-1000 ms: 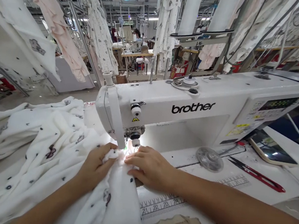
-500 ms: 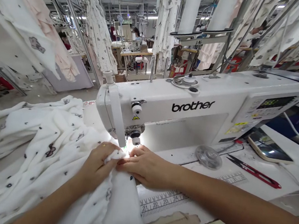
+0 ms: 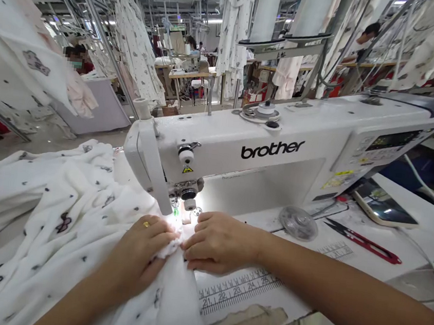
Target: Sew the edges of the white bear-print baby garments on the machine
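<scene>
White printed fabric (image 3: 76, 251) with small dark motifs spreads over the left of the table and hangs over the front edge. My left hand (image 3: 140, 252), a ring on one finger, is closed on a bunched edge of this fabric just in front of the needle area. Close by on the right, my right hand (image 3: 218, 243) has its fingers curled and pressed together at the fabric's right edge; its fingertips are partly hidden. Above both hands is the lit head of a white sewing machine (image 3: 217, 157), whose presser foot is only partly visible.
Right of the machine bed lie a clear round bobbin-like disc (image 3: 298, 224), red-handled thread snips (image 3: 364, 241) and a phone (image 3: 385, 202). A printed ruler scale (image 3: 240, 291) runs along the table front. Thread cones (image 3: 266, 12) and hanging garments (image 3: 232, 35) stand behind; co-workers sit farther back.
My right hand has drawn slightly away from the left, leaving a small gap between their fingertips. The bunched fabric edge under my left hand sits lower. The camera view has shifted a little.
</scene>
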Demonstrator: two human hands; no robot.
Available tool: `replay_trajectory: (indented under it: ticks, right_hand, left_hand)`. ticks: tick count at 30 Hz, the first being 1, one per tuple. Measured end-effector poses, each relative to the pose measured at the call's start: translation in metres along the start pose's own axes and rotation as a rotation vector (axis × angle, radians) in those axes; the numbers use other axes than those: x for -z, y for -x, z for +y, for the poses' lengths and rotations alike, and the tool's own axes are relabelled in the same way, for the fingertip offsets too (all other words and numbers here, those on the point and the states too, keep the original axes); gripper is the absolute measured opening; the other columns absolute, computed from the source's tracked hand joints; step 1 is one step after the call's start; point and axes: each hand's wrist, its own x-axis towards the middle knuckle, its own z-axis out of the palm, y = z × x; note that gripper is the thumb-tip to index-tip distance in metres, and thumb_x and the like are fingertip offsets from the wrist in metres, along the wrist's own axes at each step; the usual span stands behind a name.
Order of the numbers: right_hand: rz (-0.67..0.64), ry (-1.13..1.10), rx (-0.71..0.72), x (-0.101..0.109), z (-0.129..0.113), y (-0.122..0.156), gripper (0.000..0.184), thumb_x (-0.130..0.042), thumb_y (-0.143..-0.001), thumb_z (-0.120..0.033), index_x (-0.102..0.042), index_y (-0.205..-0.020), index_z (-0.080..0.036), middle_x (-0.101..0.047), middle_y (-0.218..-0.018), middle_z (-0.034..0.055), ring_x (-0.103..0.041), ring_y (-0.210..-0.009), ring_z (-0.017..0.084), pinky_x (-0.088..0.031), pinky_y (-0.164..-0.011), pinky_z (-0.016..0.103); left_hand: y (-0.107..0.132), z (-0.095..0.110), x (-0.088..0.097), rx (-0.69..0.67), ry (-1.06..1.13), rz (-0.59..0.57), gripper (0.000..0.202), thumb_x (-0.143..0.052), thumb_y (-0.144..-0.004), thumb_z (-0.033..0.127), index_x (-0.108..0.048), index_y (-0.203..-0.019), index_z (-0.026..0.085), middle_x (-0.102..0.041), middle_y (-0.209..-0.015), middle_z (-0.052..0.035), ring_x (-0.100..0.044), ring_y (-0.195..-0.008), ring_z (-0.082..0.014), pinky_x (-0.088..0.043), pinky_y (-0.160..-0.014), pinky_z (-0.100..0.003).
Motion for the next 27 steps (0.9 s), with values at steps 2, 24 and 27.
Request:
replay_trajectory:
  ticks: [2, 24, 27]
  right_hand:
    - [-0.007, 0.001, -0.014, 0.000, -0.001, 0.000, 0.019, -0.052, -0.098, -0.027, -0.062, -0.084, -0.018, -0.070, -0.084, -0.0032, -0.058, -0.073, 0.012, -0.035, -0.078, 0.030]
    - [-0.026, 0.049, -0.093, 0.004, -0.001, 0.001, 0.018, -0.051, -0.099, -0.028, -0.061, -0.087, -0.020, -0.070, -0.094, -0.0040, -0.054, -0.078, 0.012, -0.033, -0.078, 0.030]
    - [-0.039, 0.068, -0.088, 0.006, -0.001, 0.000, 0.018, -0.052, -0.098, -0.028, -0.061, -0.085, -0.019, -0.069, -0.088, -0.0038, -0.053, -0.074, 0.013, -0.034, -0.078, 0.030]
  left_hand:
    - [0.000, -0.001, -0.003, -0.068, -0.096, 0.018, 0.027, -0.043, -0.088, 0.009, -0.061, -0.106, 0.018, -0.064, -0.101, -0.0066, -0.054, -0.098, -0.0237, -0.038, -0.097, -0.045]
    - [-0.003, -0.016, -0.002, 0.345, 0.153, 0.131, 0.013, -0.051, -0.088, 0.022, -0.061, -0.081, 0.019, -0.063, -0.087, -0.0029, -0.059, -0.082, -0.0199, -0.046, -0.071, -0.032]
    - [-0.003, -0.013, -0.003, 0.216, 0.080, 0.083, 0.014, -0.050, -0.090, 0.018, -0.063, -0.085, 0.020, -0.062, -0.089, -0.0027, -0.058, -0.088, -0.0203, -0.045, -0.078, -0.033]
